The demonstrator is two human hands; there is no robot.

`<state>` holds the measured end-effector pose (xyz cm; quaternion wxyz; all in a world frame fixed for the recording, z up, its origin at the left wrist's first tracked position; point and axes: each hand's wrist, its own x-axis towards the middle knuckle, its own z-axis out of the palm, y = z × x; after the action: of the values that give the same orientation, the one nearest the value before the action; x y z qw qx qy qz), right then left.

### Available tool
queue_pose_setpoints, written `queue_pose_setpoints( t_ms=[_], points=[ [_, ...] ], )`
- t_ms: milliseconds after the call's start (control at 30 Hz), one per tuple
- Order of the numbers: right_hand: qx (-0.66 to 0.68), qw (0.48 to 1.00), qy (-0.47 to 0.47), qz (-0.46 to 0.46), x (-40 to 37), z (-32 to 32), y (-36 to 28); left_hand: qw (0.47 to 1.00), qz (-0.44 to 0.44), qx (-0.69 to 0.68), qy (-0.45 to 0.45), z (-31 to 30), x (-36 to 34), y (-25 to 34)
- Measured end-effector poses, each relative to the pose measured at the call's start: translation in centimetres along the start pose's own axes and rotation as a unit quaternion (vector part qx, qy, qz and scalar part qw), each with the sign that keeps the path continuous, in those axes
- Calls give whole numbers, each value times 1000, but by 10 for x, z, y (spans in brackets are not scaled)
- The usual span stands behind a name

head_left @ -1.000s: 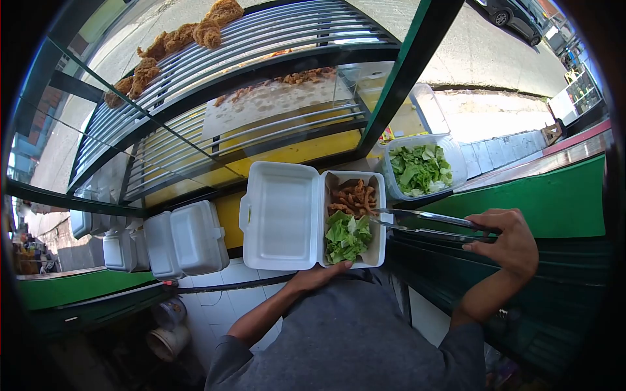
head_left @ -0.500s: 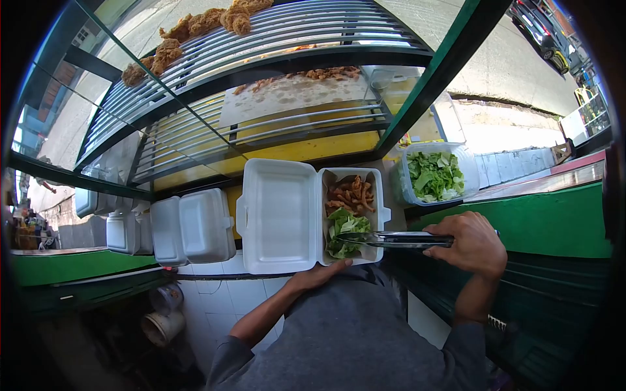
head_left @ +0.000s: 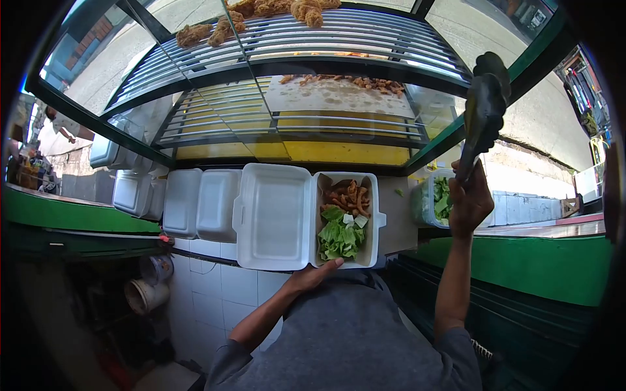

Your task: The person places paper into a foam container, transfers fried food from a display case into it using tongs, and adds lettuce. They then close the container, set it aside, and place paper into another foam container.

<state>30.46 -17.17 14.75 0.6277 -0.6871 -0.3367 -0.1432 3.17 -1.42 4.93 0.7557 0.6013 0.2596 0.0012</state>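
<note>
An open white foam takeaway box (head_left: 272, 212) lies in front of me, its lid folded out to the left. Browned fried strips (head_left: 353, 197) fill the far part of its paper-lined base, and chopped lettuce (head_left: 340, 238) sits at the near part. My left hand (head_left: 314, 276) grips the near rim, thumb on top and the other fingers mostly hidden below. Raised at the right, my right hand (head_left: 471, 203) is closed around dark-headed tongs (head_left: 484, 120), which point up and hold no visible food. Behind that hand stands a clear tub (head_left: 422, 207) of lettuce, partly covered.
A glass-fronted display case (head_left: 326, 164) rises beyond the box, with fried chicken pieces (head_left: 267, 8) on its upper rack. More closed foam boxes (head_left: 218, 205) stand to the left. A bucket (head_left: 147, 296) is on the floor at lower left.
My right hand has lifted the tongs off the lettuce in the box and swung them up and right. The lettuce now lies spread out there. My left hand stays at the rim; the view has shifted.
</note>
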Motion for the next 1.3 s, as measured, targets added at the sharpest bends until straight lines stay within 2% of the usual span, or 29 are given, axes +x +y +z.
queue_pose_setpoints(
  t_ms=[100,200,233,333,533,633,867,967,1033,1167,1300],
  points=[
    [29,995,84,-46,22,46,-9,998,6,-34,47,0,-8,-3],
    [-76,989,125,-15,35,70,-22,997,-8,-42,63,-8,-12,-17],
    [-59,987,143,-47,37,79,-20,997,5,-45,70,-9,-15,-20],
    [-105,979,156,-79,36,96,-25,994,15,-54,93,-12,-22,-29],
    [-18,985,167,-44,34,113,-36,991,29,-66,116,-19,-31,-28],
    [-62,990,117,-55,29,126,-47,990,26,-66,119,-22,-34,-26],
    [40,994,6,-103,21,174,-61,990,-5,-67,124,-28,-41,-32],
    [71,987,-45,-134,24,190,-73,988,25,-72,133,-26,-42,-29],
    [98,980,-82,-152,26,195,-75,989,15,-69,133,-25,-42,-31],
    [109,975,-167,-101,15,182,-64,989,9,-72,128,-26,-39,-24],
    [-14,979,-195,-57,-22,126,-29,988,44,-85,124,-24,-35,-26]
  ],
)
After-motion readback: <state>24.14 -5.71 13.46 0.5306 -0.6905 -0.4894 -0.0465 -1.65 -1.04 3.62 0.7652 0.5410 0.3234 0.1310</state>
